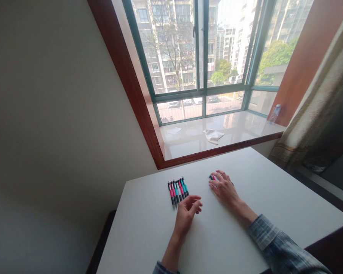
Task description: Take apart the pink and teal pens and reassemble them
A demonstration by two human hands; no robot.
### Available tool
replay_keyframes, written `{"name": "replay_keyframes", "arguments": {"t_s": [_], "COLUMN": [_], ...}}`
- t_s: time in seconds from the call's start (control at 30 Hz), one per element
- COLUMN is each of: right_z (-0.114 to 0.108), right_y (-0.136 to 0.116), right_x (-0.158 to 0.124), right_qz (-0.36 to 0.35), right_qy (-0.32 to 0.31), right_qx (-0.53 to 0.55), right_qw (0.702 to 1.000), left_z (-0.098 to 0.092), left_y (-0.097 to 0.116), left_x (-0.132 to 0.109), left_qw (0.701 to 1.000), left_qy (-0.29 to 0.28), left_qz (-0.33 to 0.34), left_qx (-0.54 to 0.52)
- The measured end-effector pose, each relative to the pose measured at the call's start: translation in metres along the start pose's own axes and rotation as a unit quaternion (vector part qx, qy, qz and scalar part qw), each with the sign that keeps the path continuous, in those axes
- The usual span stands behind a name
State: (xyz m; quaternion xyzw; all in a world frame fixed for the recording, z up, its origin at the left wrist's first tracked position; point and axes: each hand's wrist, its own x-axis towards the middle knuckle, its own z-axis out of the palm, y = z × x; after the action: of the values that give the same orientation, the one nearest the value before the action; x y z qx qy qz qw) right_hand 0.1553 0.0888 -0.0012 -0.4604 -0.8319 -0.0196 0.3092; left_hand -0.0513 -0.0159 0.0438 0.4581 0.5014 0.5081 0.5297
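On the white table, a row of pens (177, 190) with pink, teal and white barrels and black grips lies side by side. My left hand (187, 213) is just below the row's right end, its fingers loosely curled and no object visible in it; it covers some of the lower pen ends. Farther right, my right hand (224, 187) is low over the tabletop with fingers bent around a few pens. Pink and black pen ends (213, 177) show between its thumb and index finger; the rest is hidden under the hand.
The white table (148, 236) meets a wall at the left and back. Behind it, a wood-edged window sill (185, 142) holds a crumpled white cloth (213, 136) and a clear bottle (275, 114). A curtain (308, 91) hangs at the right.
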Motion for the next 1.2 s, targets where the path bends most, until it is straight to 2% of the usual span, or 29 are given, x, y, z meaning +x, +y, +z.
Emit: {"name": "replay_keyframes", "arguments": {"t_s": [0.1, 0.2, 0.3, 0.4, 0.57, 0.7, 0.9, 1.2], "right_z": [-0.005, -0.010, -0.008, 0.000, 0.010, 0.010, 0.008, 0.009], "right_y": [-0.009, -0.028, -0.052, -0.074, -0.088, -0.084, -0.080, -0.089], "right_x": [0.002, 0.006, 0.010, 0.013, 0.015, 0.013, 0.005, 0.000], "right_qz": [-0.003, -0.001, -0.010, -0.014, -0.044, -0.067, -0.006, 0.008], "right_qy": [0.015, 0.021, -0.006, -0.037, -0.070, -0.088, -0.052, -0.093], "right_qx": [0.020, 0.071, 0.139, 0.165, 0.170, 0.188, 0.171, 0.131], "right_qw": [1.000, 0.997, 0.990, 0.986, 0.982, 0.976, 0.984, 0.987], "left_z": [0.000, -0.001, -0.006, -0.012, -0.016, -0.017, -0.017, -0.018], "left_y": [0.001, 0.001, 0.000, 0.000, 0.001, 0.000, -0.002, -0.005], "left_x": [0.000, 0.000, 0.003, 0.005, 0.007, 0.006, 0.006, 0.006], "left_qw": [1.000, 0.999, 0.992, 0.982, 0.966, 0.962, 0.962, 0.964], "left_qy": [0.005, 0.045, 0.111, 0.169, 0.231, 0.242, 0.245, 0.239], "left_qz": [0.006, 0.024, 0.050, 0.069, 0.087, 0.087, 0.083, 0.079], "left_qx": [-0.001, -0.011, -0.031, -0.051, -0.081, -0.089, -0.088, -0.085]}}
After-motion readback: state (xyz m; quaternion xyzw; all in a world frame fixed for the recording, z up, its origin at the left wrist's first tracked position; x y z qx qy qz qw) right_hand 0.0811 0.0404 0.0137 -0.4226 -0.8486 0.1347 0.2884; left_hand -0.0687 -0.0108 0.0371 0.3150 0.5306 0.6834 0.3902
